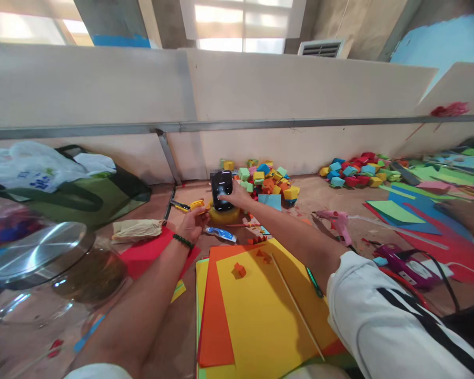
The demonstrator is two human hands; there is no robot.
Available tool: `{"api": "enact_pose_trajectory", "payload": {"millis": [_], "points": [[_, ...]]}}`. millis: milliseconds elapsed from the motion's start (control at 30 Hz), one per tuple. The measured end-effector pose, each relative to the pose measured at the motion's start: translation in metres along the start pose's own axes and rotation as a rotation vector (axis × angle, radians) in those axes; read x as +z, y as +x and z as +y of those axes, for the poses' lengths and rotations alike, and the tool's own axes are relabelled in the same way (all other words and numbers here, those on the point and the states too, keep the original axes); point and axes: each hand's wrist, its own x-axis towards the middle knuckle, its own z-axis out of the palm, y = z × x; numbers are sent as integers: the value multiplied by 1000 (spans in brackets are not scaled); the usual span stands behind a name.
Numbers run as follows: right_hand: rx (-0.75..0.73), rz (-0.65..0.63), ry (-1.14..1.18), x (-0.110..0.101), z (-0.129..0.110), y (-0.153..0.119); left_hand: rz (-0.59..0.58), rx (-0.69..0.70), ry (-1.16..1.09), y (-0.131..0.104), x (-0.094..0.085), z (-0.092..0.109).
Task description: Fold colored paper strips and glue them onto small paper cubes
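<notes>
My left hand (193, 225), with a dark bead bracelet on its wrist, is closed on a small yellow folded paper piece (196, 204). Close by lies a black-and-yellow utility knife (179, 206). My right hand (239, 197) is at the right edge of a black phone (221, 184), a digit across the front and the other fingers partly hidden. The phone stands upright by a yellow rounded object (224, 217), whose kind I cannot make out. A blue-and-white tube (221, 234) lies between my arms. Small orange paper pieces (240, 270) rest on yellow paper sheets (256, 310).
Paper cubes (278, 181) are heaped behind my right hand, with another heap (353, 169) farther right. A pink glue gun (337, 221) and purple device (408, 266) with cords lie right. A lidded glass jar (79, 263) and green bag (118, 195) stand left. Another person's hand (464, 218) shows at right.
</notes>
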Motion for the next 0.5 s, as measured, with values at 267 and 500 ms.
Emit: {"api": "enact_pose_trajectory", "payload": {"millis": [267,500], "points": [[58,99,-11,7,-7,3,-4,8,-1,-2,1,1],[3,50,52,0,6,7,-10,23,-5,-2,1,2]]}}
